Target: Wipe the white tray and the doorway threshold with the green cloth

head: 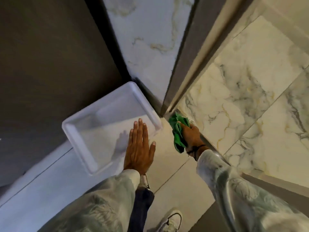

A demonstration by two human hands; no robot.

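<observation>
Left hand [139, 148] flat and spread, fingers straight and close together, thumb out to the side, palm down at the near right edge of the white tray [107, 126], fingertips reaching in over the tray's floor, where a pale shadow of the hand shows just beside it. Whether the palm is pressing on the tray or hovering just above it is hard to tell. Closest to the camera, a white shoe [172, 221] stands on the pale floor tiles, with both light patterned sleeves running up from the bottom of the view. Over to the right hand [191, 135], curled tight around the green cloth [178, 131], a dark band at the wrist, the cloth bunched up and sticking out ahead of the knuckles and trailing back under the palm. Cloth is down on the doorway threshold [210, 148], the metal strip running diagonally between the plain tile and the marble floor [250, 97], and its front end sits right at the foot of the door frame [185, 64]. Tray lies empty and tilted on the diagonal, its far corner tucked near the dark wall panel [50, 56], just left of the threshold. Farther back, a veined marble slab [150, 39] rises between the dark panel and the frame.
</observation>
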